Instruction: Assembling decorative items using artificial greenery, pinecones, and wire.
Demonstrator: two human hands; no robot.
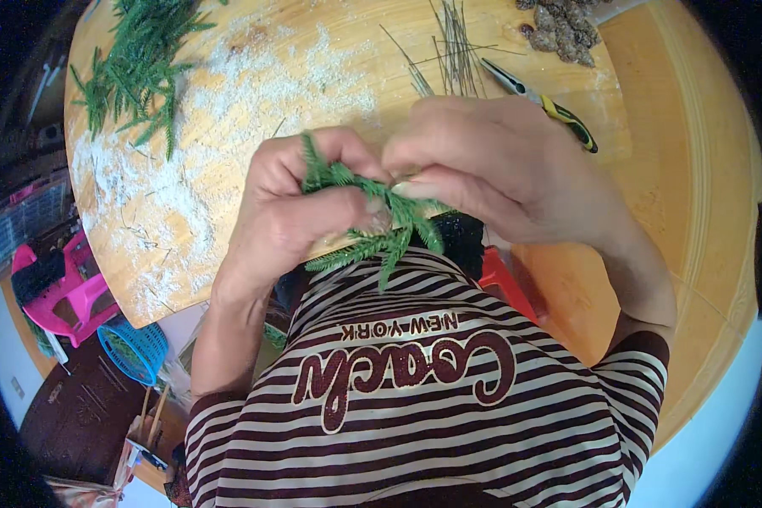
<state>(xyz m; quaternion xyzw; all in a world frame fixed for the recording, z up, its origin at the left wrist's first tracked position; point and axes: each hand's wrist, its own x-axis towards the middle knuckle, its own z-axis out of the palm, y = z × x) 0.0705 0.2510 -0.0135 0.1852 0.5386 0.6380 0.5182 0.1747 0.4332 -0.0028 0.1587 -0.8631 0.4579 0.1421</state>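
— What is the person wearing?
— A short-sleeved shirt (432, 423) in dark maroon and cream horizontal stripes, with large maroon lettering outlined in cream across the chest.
— And the arms?
— Bare from the striped sleeve hems down. The left hand (300, 207) and right hand (504, 165) carry no gloves, rings or watch that show.

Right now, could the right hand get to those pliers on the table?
Probably yes: the pliers lie just beyond the right hand with nothing between, though both it and the left hand are busy holding the green sprig.
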